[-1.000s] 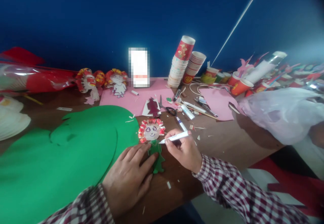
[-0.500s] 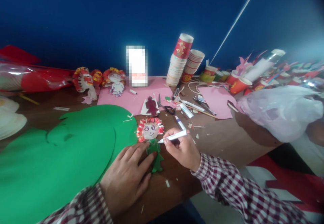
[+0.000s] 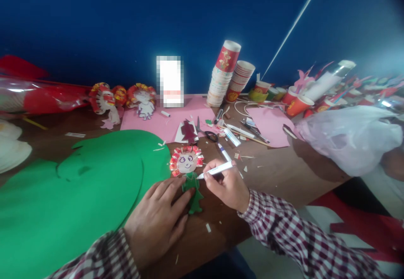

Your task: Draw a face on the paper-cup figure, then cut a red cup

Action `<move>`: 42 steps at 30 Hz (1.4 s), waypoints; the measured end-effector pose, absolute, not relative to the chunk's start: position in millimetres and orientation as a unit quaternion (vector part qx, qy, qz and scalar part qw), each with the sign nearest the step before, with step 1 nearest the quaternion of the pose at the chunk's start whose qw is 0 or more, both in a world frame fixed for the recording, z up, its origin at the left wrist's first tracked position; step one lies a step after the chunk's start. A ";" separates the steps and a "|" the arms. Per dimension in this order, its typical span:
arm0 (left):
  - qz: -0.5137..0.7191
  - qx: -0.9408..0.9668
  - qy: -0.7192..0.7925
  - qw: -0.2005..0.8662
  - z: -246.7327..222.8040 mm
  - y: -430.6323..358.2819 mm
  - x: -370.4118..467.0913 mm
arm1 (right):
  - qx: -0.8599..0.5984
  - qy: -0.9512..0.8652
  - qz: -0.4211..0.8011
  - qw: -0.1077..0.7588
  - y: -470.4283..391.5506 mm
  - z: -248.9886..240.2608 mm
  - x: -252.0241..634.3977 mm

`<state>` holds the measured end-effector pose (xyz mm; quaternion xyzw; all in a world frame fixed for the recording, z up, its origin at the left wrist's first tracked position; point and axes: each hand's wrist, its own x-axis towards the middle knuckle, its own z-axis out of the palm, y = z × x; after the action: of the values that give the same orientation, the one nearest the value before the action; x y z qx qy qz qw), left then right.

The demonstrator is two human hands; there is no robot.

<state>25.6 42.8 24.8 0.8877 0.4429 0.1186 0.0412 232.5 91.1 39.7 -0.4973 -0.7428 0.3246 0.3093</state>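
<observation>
A paper doll (image 3: 196, 200) lies on the brown table, with a green dress-shaped body, a drawn smiling face and a red-and-white frilled rim round its head. Flat across the left part of the green body rests my left hand (image 3: 159, 216), fingers stretched out and hiding some of it. My right hand (image 3: 227, 188) grips a white marker pen (image 3: 219, 169) between thumb and fingers. The pen's tip is at the upper right edge of the green body, just below the face. Just beyond the right hand lies another pen (image 3: 224, 152) with a purple band.
Green paper (image 3: 94, 199) covers the left. Behind are scissors (image 3: 210, 135), a glue stick (image 3: 232, 137), pink paper (image 3: 142, 123), a maroon cut-out (image 3: 189, 131) and stacked paper cups (image 3: 221, 77). A plastic bag (image 3: 350, 138) sits at right. Paper scraps are scattered about.
Almost nothing differs. Both hands, the pen and the doll keep nearly the same places; the whole view has shifted very slightly.
</observation>
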 end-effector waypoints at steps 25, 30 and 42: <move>0.116 0.891 0.438 0.031 25.3 42.1 25.2 | -0.493 -0.737 0.320 0.334 92.0 35.9 233.3; 0.116 0.889 0.441 0.034 25.5 41.8 25.1 | -0.495 -0.735 0.320 0.335 91.8 36.6 233.2; 0.116 0.891 0.438 0.033 23.8 42.8 24.4 | -0.495 -0.745 0.306 0.326 91.8 37.1 233.3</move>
<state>24.4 42.8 23.8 0.8907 0.4384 0.1157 0.0327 233.3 91.8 37.1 -0.4947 -0.7451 0.3065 0.3258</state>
